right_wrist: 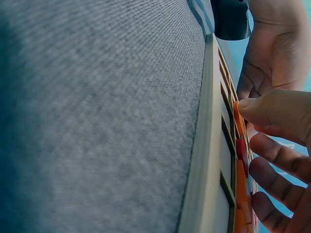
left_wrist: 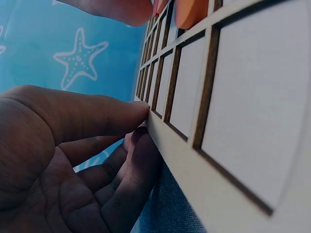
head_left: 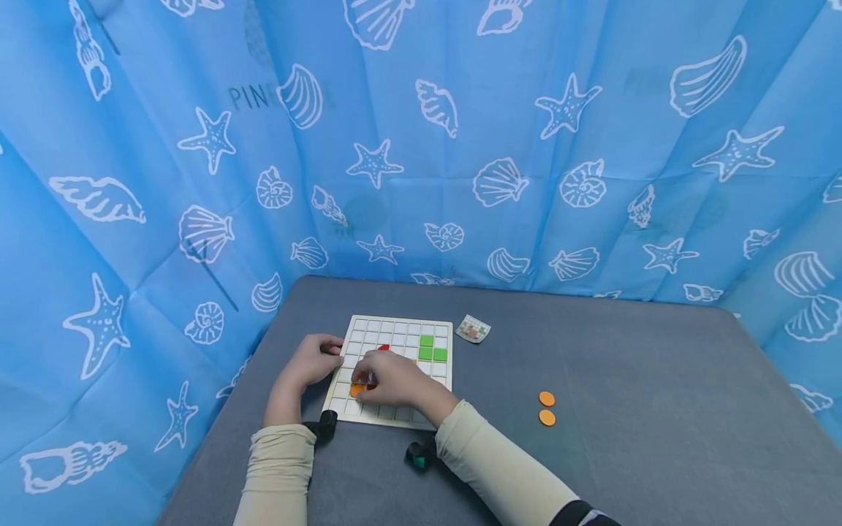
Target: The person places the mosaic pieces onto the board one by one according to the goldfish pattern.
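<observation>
A square white grid board with a pale wooden frame lies on the table. My left hand holds its left edge; the left wrist view shows one fingertip on the frame and other fingers against the side. Over the board's near left part, my right hand pinches an orange disc with thumb and finger. In the right wrist view the thumb presses this orange disc, beside a red piece and more orange ones. Green squares sit at the board's right; a red piece shows behind my hand.
Two loose orange discs lie on the grey table to the right. A small card with a grid pattern rests beside the board's far right corner. A blue curtain with shells stands behind the table and along the left.
</observation>
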Demonstrator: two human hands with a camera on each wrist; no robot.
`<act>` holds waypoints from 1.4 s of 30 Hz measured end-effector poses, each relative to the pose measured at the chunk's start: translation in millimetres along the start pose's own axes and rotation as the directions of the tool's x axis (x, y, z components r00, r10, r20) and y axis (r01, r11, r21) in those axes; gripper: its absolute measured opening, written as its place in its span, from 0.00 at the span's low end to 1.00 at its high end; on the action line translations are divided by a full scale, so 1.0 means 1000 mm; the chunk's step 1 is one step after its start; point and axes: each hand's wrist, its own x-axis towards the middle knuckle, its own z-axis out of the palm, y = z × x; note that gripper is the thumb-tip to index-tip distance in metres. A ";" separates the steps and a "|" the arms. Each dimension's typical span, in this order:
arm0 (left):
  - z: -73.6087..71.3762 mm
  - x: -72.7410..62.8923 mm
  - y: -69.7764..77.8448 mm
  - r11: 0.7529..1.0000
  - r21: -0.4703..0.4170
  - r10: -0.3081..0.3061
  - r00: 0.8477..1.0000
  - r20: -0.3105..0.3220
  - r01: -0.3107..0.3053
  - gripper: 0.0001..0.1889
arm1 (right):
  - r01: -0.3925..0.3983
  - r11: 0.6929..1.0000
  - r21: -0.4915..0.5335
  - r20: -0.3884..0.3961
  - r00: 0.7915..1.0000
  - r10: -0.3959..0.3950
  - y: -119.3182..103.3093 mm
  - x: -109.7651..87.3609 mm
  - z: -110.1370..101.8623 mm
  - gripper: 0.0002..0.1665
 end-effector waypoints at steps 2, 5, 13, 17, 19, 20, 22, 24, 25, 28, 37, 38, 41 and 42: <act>0.000 0.000 0.000 1.000 -0.001 -0.002 1.000 -0.001 0.002 0.21 | 0.003 1.000 -0.004 -0.001 1.000 -0.003 -0.001 0.000 0.000 0.09; -0.001 0.000 0.000 1.000 0.005 0.000 1.000 -0.002 0.000 0.21 | 0.008 1.000 -0.012 -0.005 1.000 -0.008 -0.001 0.000 0.000 0.08; 0.000 -0.002 0.002 1.000 -0.007 -0.002 1.000 -0.013 0.002 0.21 | 0.005 1.000 0.002 -0.004 1.000 -0.005 -0.002 -0.013 -0.016 0.10; 0.002 -0.002 0.003 0.999 -0.027 -0.020 1.000 -0.014 0.020 0.21 | -0.014 1.000 0.015 -0.038 0.999 0.015 0.005 -0.031 -0.033 0.12; 0.002 -0.002 0.003 0.999 -0.037 -0.030 0.999 -0.014 0.029 0.21 | -0.020 1.000 0.019 -0.065 0.998 0.021 0.011 -0.044 -0.043 0.12; 0.002 -0.003 0.003 0.999 -0.042 -0.033 0.999 -0.013 0.033 0.22 | -0.022 0.999 0.023 -0.080 0.997 0.024 0.014 -0.051 -0.047 0.13; 0.002 -0.003 0.003 0.999 -0.045 -0.028 0.999 -0.015 0.027 0.22 | -0.025 0.999 0.028 -0.101 0.995 0.028 0.021 -0.066 -0.056 0.13; 0.002 -0.004 0.003 0.998 -0.052 -0.031 0.999 -0.018 0.030 0.22 | -0.019 0.999 0.027 -0.125 0.992 0.022 0.030 -0.082 -0.063 0.13; 0.001 -0.004 0.003 0.998 -0.052 -0.031 0.999 -0.018 0.030 0.22 | -0.023 1.000 0.020 -0.132 0.991 0.025 0.035 -0.090 -0.067 0.12; 0.001 -0.004 0.003 0.999 -0.040 -0.026 0.999 -0.019 0.025 0.22 | -0.051 0.999 -0.009 -0.148 0.988 0.049 0.052 -0.117 -0.075 0.11; 0.004 -0.004 0.003 0.999 -0.016 -0.028 0.999 -0.024 0.028 0.21 | -0.194 0.981 0.019 -0.145 0.970 0.195 0.102 -0.201 -0.097 0.14; 0.004 -0.003 0.002 0.999 -0.015 -0.029 0.999 -0.026 0.029 0.21 | -0.200 0.979 0.032 -0.141 0.969 0.203 0.106 -0.208 -0.100 0.14; 0.003 -0.002 -0.001 1.000 -0.015 -0.019 0.999 -0.027 0.019 0.21 | -0.217 0.974 0.067 -0.128 0.966 0.224 0.113 -0.226 -0.108 0.17; 0.003 -0.002 -0.001 1.000 -0.018 -0.016 0.999 -0.029 0.015 0.21 | -0.221 0.973 0.072 -0.125 0.965 0.229 0.115 -0.231 -0.110 0.17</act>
